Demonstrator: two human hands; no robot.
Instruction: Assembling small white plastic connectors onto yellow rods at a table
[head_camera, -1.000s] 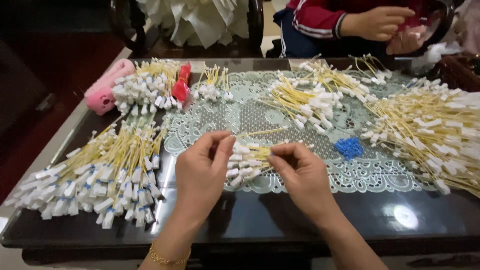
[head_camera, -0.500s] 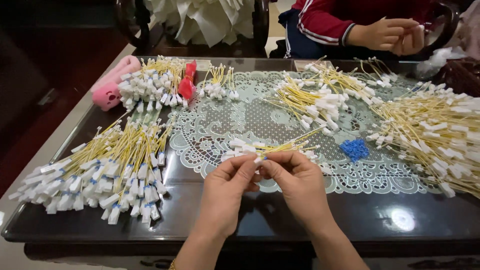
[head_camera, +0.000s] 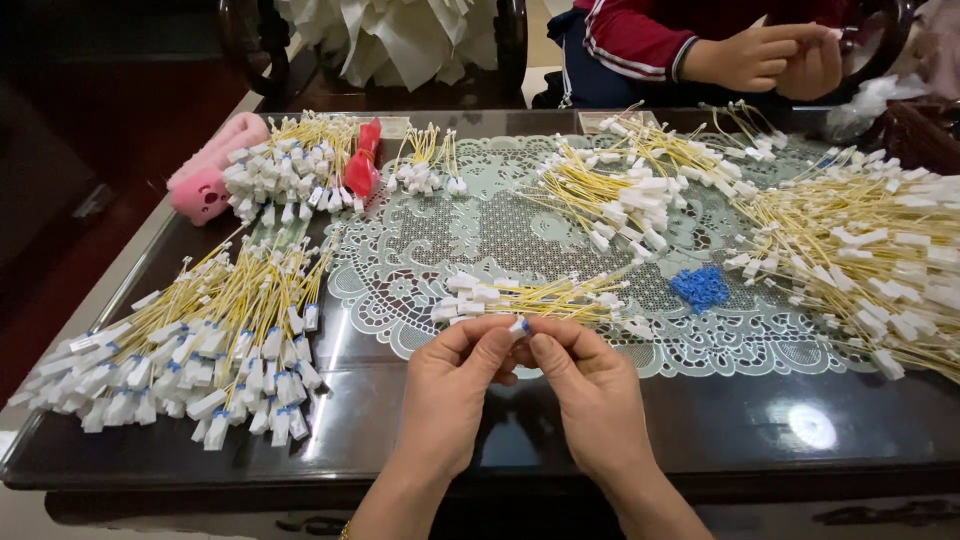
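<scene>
Head view: the left hand (head_camera: 450, 395) and the right hand (head_camera: 590, 395) meet over the near edge of the lace mat (head_camera: 500, 230), fingertips pinched together on one small white connector (head_camera: 519, 326) with a blue tip, which sits between both thumbs and forefingers above the mat's scalloped border. Both hands are closed narrow on that piece; whether a wire trails from it cannot be told. Just beyond the fingertips lies a small bundle (head_camera: 530, 297) of yellow wires with white plugs, lying crosswise on the mat. To the left, on the dark glossy worktop (head_camera: 700, 440), spreads a big pile (head_camera: 190, 340) of the same wires, their white ends carrying blue tips. Farther back on the left is another heap (head_camera: 285, 165) beside a pink toy (head_camera: 205, 175) and a red clip (head_camera: 362, 165). A middle heap (head_camera: 625, 185) rests on the mat, and a wide heap (head_camera: 870, 250) covers the right side. A small mound of blue caps (head_camera: 700, 287) lies on the mat, near the right hand but apart from it. Across the worktop, another person's hands (head_camera: 770, 55), in a red sleeve, are held together.
</scene>
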